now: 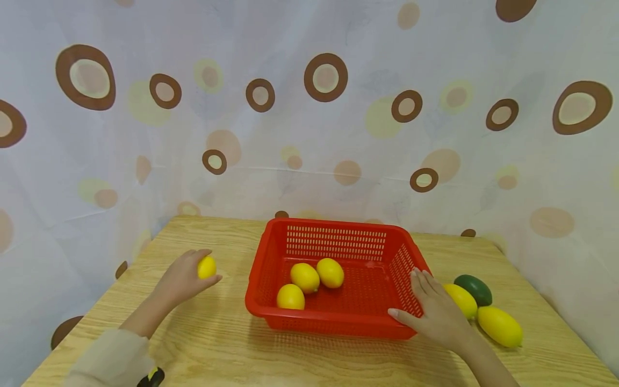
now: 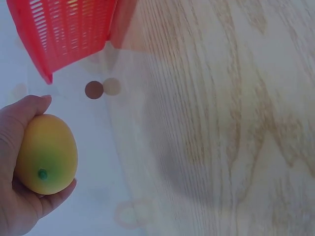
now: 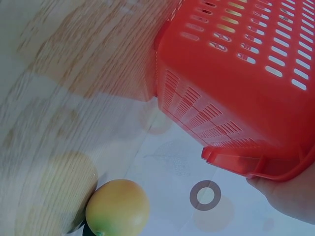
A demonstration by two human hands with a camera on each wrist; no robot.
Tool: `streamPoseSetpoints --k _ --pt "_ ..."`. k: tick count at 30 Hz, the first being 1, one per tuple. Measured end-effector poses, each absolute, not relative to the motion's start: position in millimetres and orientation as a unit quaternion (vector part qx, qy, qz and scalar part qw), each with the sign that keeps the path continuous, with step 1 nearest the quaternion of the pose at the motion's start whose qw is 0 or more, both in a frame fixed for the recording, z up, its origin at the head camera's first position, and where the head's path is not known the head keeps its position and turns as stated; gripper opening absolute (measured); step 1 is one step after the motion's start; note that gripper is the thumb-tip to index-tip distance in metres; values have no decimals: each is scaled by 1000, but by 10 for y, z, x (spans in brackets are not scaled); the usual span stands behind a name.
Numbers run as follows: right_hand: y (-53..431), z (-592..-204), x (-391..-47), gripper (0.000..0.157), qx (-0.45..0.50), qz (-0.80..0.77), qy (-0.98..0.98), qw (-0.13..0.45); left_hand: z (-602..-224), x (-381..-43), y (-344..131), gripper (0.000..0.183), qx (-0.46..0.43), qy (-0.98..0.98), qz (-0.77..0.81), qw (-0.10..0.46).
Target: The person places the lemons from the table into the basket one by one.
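Observation:
My left hand (image 1: pixel 181 277) grips a yellow lemon (image 1: pixel 207 267) over the left side of the wooden table. In the left wrist view the lemon (image 2: pixel 47 155) shows a greenish stem end, with thumb and fingers curled around it. A red plastic basket (image 1: pixel 333 317) with slotted walls stands mid-table. Inside it, toward the left, lie three lemons (image 1: pixel 304 277). At the basket's right front corner, my right hand (image 1: pixel 437 314) rests over the rim with fingers extended and thumb apart. In the right wrist view, part of that hand (image 3: pixel 290 196) shows beside the rim.
Right of the basket lie two longer yellow fruits (image 1: pixel 499 326) and a dark green fruit (image 1: pixel 473 290), close together. The wooden table (image 1: pixel 213 344) ends at a patterned cloth backdrop (image 1: pixel 290 129), which also runs along both sides.

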State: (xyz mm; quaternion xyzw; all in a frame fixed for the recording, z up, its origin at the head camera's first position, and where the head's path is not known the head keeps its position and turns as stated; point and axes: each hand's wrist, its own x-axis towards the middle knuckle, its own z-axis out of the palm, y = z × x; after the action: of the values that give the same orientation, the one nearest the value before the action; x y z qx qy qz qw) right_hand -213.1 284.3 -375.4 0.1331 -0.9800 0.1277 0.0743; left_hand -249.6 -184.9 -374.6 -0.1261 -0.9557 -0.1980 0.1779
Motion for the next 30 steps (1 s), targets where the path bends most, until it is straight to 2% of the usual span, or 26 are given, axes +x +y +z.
streamPoseSetpoints --k 30 --pt "2847 -3746 -2127 95 135 119 -980 82 -3466 -2638 -1560 55 -154 -949 -200 187"
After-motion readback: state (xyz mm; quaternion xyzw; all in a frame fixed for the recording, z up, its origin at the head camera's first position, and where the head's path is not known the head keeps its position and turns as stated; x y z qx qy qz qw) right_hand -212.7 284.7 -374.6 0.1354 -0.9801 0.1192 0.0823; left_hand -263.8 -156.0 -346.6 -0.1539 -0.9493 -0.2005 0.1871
